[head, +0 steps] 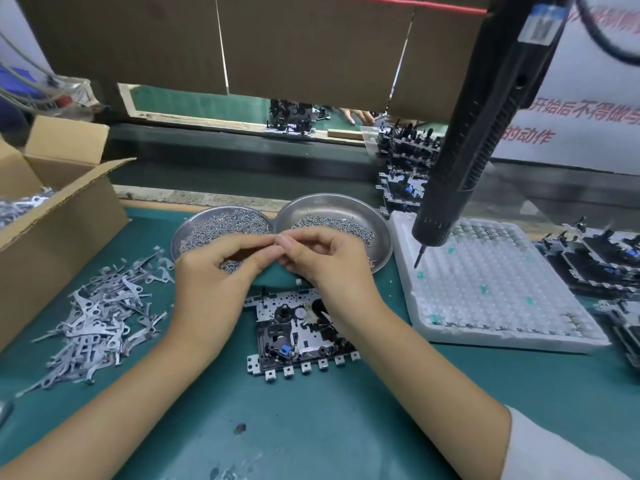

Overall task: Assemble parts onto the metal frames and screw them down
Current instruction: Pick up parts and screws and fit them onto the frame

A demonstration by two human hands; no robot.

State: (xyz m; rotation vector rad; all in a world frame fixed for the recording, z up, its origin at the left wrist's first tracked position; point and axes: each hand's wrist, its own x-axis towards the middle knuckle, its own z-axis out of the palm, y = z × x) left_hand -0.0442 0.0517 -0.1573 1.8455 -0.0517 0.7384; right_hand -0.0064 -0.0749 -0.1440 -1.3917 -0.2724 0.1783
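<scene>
Left hand [213, 271] and right hand [320, 259] are meeting fingertip to fingertip, pinching something too small to identify, above two round steel dishes of screws [346, 211]. Perforated metal frame with black parts [298, 332] is lying mid-mat below them; black electric screwdriver [474, 133] is hanging at right.

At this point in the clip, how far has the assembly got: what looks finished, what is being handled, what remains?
Done: assembled frames are stacked behind the dishes, and the frame on the mat already carries black parts. In hand: the left hand and right hand meet fingertip to fingertip above the screw dishes, apparently pinching something tiny. Left: the screwdriver hangs untouched, and many loose metal levers remain.
</scene>
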